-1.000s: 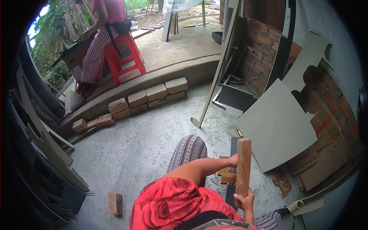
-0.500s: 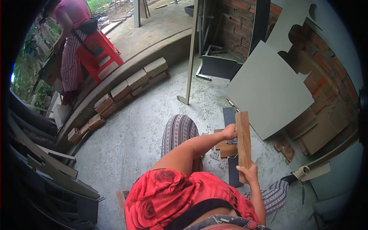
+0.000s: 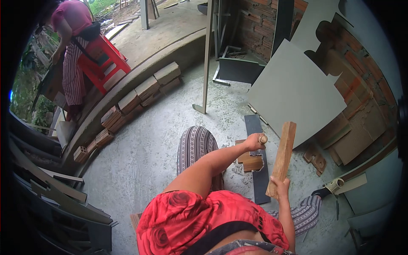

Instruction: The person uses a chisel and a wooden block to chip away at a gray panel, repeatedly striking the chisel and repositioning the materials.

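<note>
My left hand (image 3: 253, 143) is closed around a tool's round wooden handle (image 3: 263, 139). Its end points up at me, and whatever lies below my fist is hidden. In my right hand (image 3: 280, 188) is the lower end of a thick wooden block (image 3: 283, 159), tilted with its top leaning right. A gap separates the block from my left fist. Beneath the left hand, a brown wooden piece (image 3: 250, 162) with a rough edge lies across a long dark board (image 3: 260, 185). Pale chips or crumbs (image 3: 239, 178) are scattered beside them on the floor.
A large pale panel (image 3: 297, 95) leans at the right, near cut brown boards (image 3: 314, 161). Bricks (image 3: 146, 89) line the low ledge. A person in pink (image 3: 74, 19) bends by a red stool (image 3: 102, 63) at upper left. Dark panels (image 3: 68, 212) are stacked at left.
The wooden block has swung right, away from my left fist, and now tilts. The handle's end in my left hand and more of the dark board have come into sight.
</note>
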Action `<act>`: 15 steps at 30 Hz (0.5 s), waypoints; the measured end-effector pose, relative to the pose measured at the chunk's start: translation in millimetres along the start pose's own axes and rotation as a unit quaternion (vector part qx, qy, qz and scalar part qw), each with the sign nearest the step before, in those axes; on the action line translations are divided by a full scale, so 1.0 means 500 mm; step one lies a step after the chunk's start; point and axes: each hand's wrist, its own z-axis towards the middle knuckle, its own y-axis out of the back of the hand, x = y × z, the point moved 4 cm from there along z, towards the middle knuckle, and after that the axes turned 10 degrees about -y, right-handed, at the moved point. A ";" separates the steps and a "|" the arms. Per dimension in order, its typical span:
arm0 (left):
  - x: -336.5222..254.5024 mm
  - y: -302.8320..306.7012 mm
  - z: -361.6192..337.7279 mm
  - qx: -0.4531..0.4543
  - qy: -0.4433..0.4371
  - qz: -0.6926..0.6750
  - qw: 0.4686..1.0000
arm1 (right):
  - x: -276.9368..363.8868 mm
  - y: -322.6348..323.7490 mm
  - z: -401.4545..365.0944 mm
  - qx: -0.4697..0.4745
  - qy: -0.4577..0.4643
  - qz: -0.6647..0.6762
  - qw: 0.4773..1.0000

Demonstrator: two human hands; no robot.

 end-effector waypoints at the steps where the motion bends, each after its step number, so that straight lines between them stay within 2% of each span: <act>1: -0.004 0.002 -0.003 -0.007 0.006 0.002 1.000 | 0.007 -0.001 -0.001 0.000 0.002 0.000 1.000; 4: -0.019 0.022 0.000 -0.028 -0.010 0.025 0.999 | 0.035 -0.003 -0.023 0.020 0.001 0.020 1.000; 6: -0.016 0.031 0.007 -0.008 0.011 0.022 1.000 | 0.082 -0.012 -0.049 0.050 0.082 0.017 0.995; 7: -0.008 0.033 0.006 -0.047 -0.010 -0.019 0.999 | 0.092 -0.012 -0.065 0.063 0.094 0.024 0.993; 8: -0.017 0.040 0.005 -0.036 0.026 -0.069 0.997 | 0.108 -0.015 -0.067 0.077 0.113 0.032 0.990; 9: 0.007 0.039 0.015 -0.015 0.038 -0.038 0.998 | 0.117 -0.015 -0.067 0.078 0.132 0.014 0.988; 10: 0.027 0.036 0.019 -0.031 0.021 -0.067 0.997 | 0.123 -0.015 -0.068 0.082 0.152 -0.005 0.985; 11: 0.041 0.034 0.021 -0.049 -0.012 -0.080 0.996 | 0.117 -0.016 -0.066 0.081 0.127 -0.015 0.988; 13: 0.027 0.036 0.019 -0.036 0.059 -0.122 0.990 | 0.093 -0.017 -0.050 0.078 0.113 -0.027 0.990; 14: 0.029 0.035 0.020 -0.035 0.067 -0.127 0.989 | 0.085 -0.019 -0.045 0.075 0.122 -0.032 0.989; 15: 0.030 0.034 0.021 -0.030 0.067 -0.125 0.989 | 0.077 -0.020 -0.042 0.088 0.092 -0.012 0.992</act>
